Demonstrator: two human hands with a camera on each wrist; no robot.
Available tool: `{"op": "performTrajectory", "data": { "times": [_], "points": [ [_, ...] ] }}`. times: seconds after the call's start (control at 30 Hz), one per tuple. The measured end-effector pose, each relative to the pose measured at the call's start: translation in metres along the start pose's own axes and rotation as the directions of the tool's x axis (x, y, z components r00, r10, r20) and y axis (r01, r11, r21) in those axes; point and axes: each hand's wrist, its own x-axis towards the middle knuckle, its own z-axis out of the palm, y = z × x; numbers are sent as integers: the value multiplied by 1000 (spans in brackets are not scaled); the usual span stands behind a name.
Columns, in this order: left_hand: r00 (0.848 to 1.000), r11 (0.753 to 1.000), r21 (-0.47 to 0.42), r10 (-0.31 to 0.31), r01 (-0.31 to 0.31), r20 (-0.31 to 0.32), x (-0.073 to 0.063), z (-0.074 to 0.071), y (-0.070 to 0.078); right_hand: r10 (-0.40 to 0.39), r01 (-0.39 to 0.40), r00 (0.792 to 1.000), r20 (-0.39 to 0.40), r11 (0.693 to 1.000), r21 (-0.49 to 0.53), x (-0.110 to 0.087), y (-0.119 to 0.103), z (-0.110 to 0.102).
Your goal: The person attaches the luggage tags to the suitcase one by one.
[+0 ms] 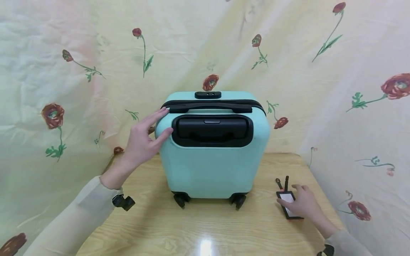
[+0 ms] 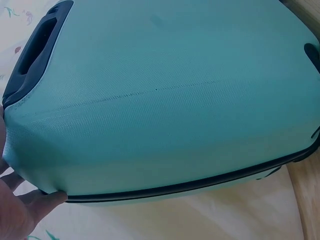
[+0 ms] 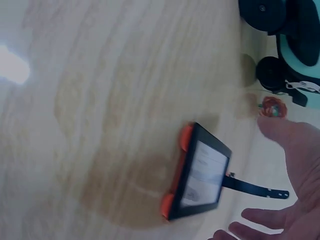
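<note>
We see a mint-green suitcase [image 1: 208,172] which stands upright in the middle of a wooden table [image 1: 150,231], on small black wheels [image 1: 181,199]. Its front side carries a black carrying handle [image 1: 209,106] near the upper edge, and under this a black recess [image 1: 213,140]. A black lock [image 1: 208,95] sits above the carrying handle.

Our left hand [image 1: 144,138] lies against the upper left corner of the suitcase. The fingers are spread and not curled round anything; the thumb reaches to the edge of the recess, and in the left wrist view a fingertip is at the dark seam [image 2: 190,189].

To the right of the suitcase, apart from it, we have a luggage tag [image 1: 286,196] on the table. It has a black frame, a white card inside and orange-red parts along one edge; a black strap [image 1: 286,183] goes out from its other end. Our right hand [image 1: 304,202] is just over the tag, with thumb and fingers wide apart. In the right wrist view we see the hand beside the tag, not gripping it.

Behind everything hangs a pale cloth [image 1: 205,42] with red flowers.
</note>
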Motion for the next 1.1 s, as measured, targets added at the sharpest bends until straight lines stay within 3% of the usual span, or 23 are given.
{"op": "performTrajectory", "data": {
  "times": [0.3, 0.5, 0.7, 0.93, 1.1],
  "points": [
    [1000, 1000, -10, -23, 23, -5, 0, 1, -3, -37, 39, 999, -40, 999, 35, 1, -3, 17],
    [999, 999, -22, -30, 30, 17, 1, 1, -3, -22, 24, 998, -62, 999, 43, 0, -3, 27],
    [999, 1000, -15, -24, 25, 23, -1, 2, -1, -67, 75, 990, -121, 995, 65, 2, 2, 31],
    [999, 1000, -16, -25, 25, 22, -1, 1, 0, -57, 82, 982, -181, 988, 133, 5, 2, 21],
    [999, 999, -17, -30, 31, 36, -1, 0, 1, -71, 120, 958, -277, 978, 168, 5, -8, -7]
  ]
}}
